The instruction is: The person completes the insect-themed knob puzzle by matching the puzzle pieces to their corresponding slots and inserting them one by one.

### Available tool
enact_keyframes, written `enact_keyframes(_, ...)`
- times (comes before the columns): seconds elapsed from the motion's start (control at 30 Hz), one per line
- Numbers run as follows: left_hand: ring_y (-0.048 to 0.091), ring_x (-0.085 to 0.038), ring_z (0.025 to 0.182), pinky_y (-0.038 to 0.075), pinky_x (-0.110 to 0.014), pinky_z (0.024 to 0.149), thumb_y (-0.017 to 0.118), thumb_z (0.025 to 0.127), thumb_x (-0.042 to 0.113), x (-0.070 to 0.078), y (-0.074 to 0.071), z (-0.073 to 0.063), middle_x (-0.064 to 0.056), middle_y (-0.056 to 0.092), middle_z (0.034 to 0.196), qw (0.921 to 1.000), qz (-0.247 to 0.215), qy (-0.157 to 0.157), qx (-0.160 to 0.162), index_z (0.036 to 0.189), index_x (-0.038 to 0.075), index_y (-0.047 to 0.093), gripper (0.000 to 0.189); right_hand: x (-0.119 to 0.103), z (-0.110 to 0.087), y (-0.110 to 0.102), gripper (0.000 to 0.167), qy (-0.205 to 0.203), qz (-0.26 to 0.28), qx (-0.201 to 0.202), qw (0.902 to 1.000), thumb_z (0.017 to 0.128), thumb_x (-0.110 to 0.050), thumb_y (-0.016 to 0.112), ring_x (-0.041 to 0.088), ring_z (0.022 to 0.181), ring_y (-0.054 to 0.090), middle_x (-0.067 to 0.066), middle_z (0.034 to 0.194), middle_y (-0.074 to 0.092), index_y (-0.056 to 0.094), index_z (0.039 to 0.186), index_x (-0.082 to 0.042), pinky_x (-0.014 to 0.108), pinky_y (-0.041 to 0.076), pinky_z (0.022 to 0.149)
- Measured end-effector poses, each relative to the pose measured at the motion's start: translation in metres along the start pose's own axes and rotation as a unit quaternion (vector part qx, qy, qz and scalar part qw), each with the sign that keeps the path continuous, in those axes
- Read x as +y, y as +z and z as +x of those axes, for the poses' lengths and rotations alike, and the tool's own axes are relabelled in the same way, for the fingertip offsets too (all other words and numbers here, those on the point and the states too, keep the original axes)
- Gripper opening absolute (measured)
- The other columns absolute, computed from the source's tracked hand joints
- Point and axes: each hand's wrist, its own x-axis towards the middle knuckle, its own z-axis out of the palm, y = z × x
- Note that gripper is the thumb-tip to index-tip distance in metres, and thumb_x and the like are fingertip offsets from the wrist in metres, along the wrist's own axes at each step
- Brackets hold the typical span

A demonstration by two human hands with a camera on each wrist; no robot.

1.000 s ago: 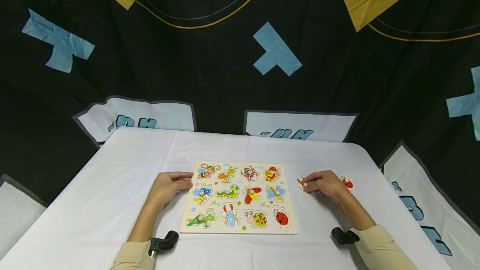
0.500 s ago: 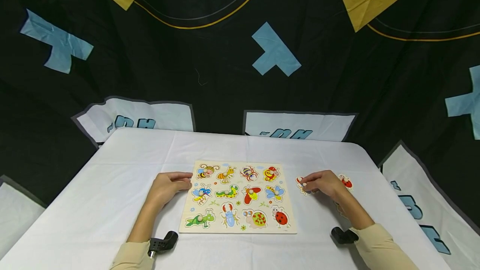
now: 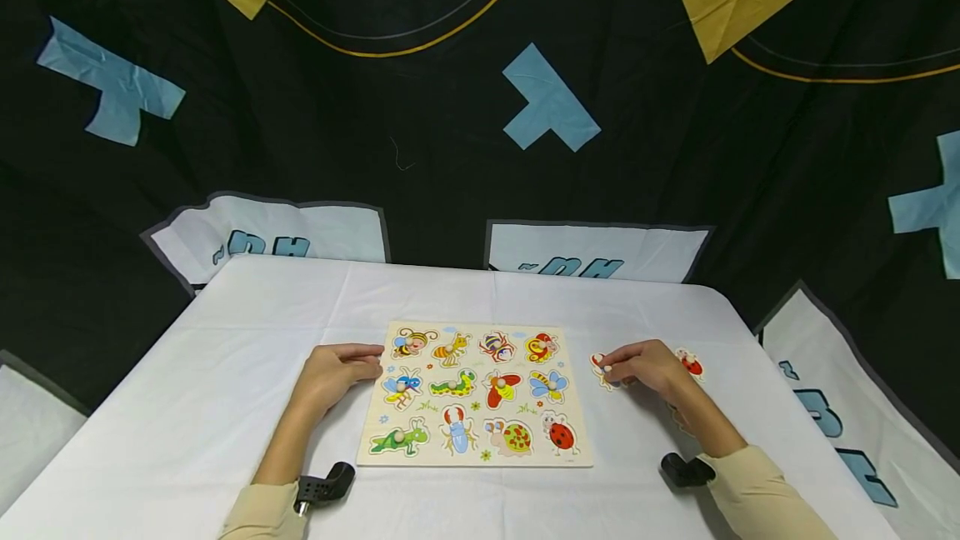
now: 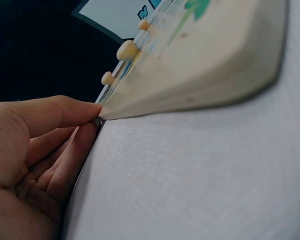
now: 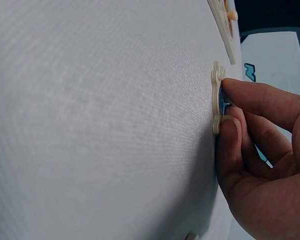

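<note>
A wooden peg puzzle board (image 3: 540, 461) with insect pictures lies at the middle of the table. My left hand (image 3: 330, 382) pinches its left edge; the fingertips meet at the board's rim in the left wrist view. To the right of the board, my right hand (image 3: 651, 369) holds a stag beetle puzzle piece (image 3: 598, 362) between thumb and fingers. Side-on in the right wrist view, the beetle piece (image 5: 216, 100) stays close to the cloth, its knob hidden by the fingers. Beetle, snail and ladybird pictures in the board's front row show no knobs.
A loose ladybird piece (image 3: 690, 363) lies beyond the right wrist, and another piece (image 3: 679, 418) is mostly covered by the forearm. White cloth covers the table (image 3: 450, 294). A black curtain (image 3: 420, 132) hangs behind it.
Both hands, the board and the pieces keep their places. Only the whole head view has shifted very slightly.
</note>
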Motion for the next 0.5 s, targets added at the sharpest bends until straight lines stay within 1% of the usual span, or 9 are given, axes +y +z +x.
enact_keyframes(0.13,0.069,-0.007,0.095,0.047,-0.027,0.089,0.082,0.083,0.021,-0.0004,0.0005,0.0002,-0.003,0.079,0.102,1.0000,0.001,0.002,0.001,0.117,0.009,0.077,0.037,-0.0005,0.0002,0.0005,0.022,0.002,0.002,0.001,1.0000,0.078,-0.011,0.080,0.019,0.079,0.060,0.002,0.088,0.075,0.080,0.099,-0.004,0.030,0.050,0.070)
enact_keyframes(0.4,0.070,-0.009,0.097,0.047,-0.030,0.092,0.081,0.083,0.021,0.0004,0.0002,-0.0006,-0.003,0.079,0.103,1.0000,0.001,0.002,0.000,0.118,0.009,0.077,0.037,-0.0009,0.0000,0.0006,0.022,0.003,-0.002,0.001,1.0000,0.078,-0.012,0.081,0.020,0.081,0.060,0.002,0.090,0.074,0.080,0.099,-0.005,0.031,0.049,0.071)
enact_keyframes(0.5,0.070,-0.008,0.097,0.047,-0.029,0.092,0.081,0.083,0.021,0.0006,0.0001,-0.0005,-0.003,0.079,0.103,1.0000,0.001,0.001,0.000,0.118,0.009,0.077,0.038,-0.0017,-0.0001,0.0007,0.023,0.007,-0.003,0.001,1.0000,0.078,-0.013,0.081,0.021,0.082,0.059,0.002,0.091,0.074,0.080,0.099,-0.005,0.031,0.049,0.071)
